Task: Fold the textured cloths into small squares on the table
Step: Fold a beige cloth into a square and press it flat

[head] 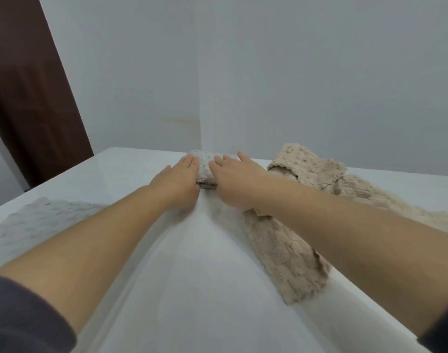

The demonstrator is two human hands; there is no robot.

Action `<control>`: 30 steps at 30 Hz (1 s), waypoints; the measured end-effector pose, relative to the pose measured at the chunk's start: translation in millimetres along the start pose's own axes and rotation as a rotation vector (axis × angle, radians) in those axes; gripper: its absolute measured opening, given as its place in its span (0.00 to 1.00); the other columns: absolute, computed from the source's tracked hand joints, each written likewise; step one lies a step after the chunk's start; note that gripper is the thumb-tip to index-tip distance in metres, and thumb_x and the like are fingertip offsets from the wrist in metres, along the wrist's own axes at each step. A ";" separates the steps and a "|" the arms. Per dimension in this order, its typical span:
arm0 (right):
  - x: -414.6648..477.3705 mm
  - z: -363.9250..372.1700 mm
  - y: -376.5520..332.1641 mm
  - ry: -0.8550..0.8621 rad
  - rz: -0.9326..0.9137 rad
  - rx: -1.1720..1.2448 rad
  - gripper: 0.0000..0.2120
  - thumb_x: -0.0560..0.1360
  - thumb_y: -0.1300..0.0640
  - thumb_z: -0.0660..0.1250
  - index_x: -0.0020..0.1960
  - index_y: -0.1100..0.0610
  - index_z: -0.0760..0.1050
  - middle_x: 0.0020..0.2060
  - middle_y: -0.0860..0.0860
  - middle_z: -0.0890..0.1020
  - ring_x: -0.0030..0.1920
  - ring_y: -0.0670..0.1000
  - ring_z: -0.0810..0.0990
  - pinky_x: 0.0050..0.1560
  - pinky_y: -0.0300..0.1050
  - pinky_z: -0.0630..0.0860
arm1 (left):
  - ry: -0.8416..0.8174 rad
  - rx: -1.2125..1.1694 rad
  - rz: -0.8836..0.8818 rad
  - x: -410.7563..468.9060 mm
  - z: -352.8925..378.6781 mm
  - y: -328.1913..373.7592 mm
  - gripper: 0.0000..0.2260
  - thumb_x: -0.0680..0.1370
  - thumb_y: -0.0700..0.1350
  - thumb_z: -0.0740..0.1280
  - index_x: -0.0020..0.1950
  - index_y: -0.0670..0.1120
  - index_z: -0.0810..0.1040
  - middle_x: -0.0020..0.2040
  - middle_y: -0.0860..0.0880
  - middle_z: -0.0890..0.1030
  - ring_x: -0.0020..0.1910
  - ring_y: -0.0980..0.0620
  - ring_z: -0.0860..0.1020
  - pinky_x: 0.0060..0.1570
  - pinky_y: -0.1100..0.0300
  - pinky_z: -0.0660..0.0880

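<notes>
A small folded beige textured cloth (205, 171) lies near the far edge of the white table (192, 263). My left hand (178, 178) presses flat on its left side with straight fingers. My right hand (234, 174) rests flat on its right side, fingers stretched toward the far edge. Several unfolded beige textured cloths (317, 174) lie heaped at the right. One long beige cloth (286, 258) runs under my right forearm toward the near side. A pale grey textured cloth (39, 220) lies flat at the left, partly hidden by my left forearm.
A white wall (294, 72) rises right behind the table's far edge. A dark brown door (26, 85) stands at the far left. The table's left edge runs diagonally beside the grey cloth.
</notes>
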State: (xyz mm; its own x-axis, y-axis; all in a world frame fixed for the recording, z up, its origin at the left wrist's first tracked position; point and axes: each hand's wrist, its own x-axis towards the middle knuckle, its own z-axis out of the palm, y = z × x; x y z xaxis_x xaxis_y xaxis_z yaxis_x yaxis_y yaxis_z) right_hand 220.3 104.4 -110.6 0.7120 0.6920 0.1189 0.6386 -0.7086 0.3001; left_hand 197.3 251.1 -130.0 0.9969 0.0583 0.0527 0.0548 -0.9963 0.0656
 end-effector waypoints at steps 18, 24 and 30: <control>-190.8 33.7 114.6 -0.054 0.423 0.329 0.17 0.78 0.58 0.54 0.66 0.54 0.69 0.58 0.52 0.73 0.58 0.57 0.75 0.53 0.53 0.75 | 0.094 -0.026 0.309 -52.1 8.1 185.2 0.21 0.81 0.51 0.56 0.74 0.52 0.65 0.76 0.46 0.59 0.75 0.45 0.56 0.71 0.43 0.61; -206.4 32.0 125.2 0.234 0.482 0.490 0.14 0.81 0.56 0.56 0.37 0.53 0.68 0.37 0.50 0.76 0.44 0.58 0.76 0.40 0.49 0.69 | 0.124 0.039 0.269 -56.4 30.3 177.6 0.21 0.84 0.53 0.48 0.77 0.56 0.57 0.80 0.49 0.48 0.78 0.47 0.46 0.75 0.44 0.49; -237.2 -8.4 127.0 0.433 0.501 0.707 0.13 0.81 0.56 0.56 0.50 0.59 0.79 0.47 0.52 0.83 0.50 0.54 0.78 0.53 0.52 0.74 | 0.370 -0.208 0.381 -79.2 1.8 195.6 0.17 0.83 0.49 0.51 0.68 0.50 0.73 0.71 0.50 0.69 0.72 0.52 0.63 0.72 0.50 0.55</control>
State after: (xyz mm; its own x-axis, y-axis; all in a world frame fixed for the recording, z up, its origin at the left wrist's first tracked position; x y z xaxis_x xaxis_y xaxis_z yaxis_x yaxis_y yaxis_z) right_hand 130.0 -148.6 -92.8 0.8706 0.1781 0.4586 0.4191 -0.7567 -0.5018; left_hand 129.2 51.5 -123.1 0.8559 -0.2472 0.4542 -0.3540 -0.9204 0.1661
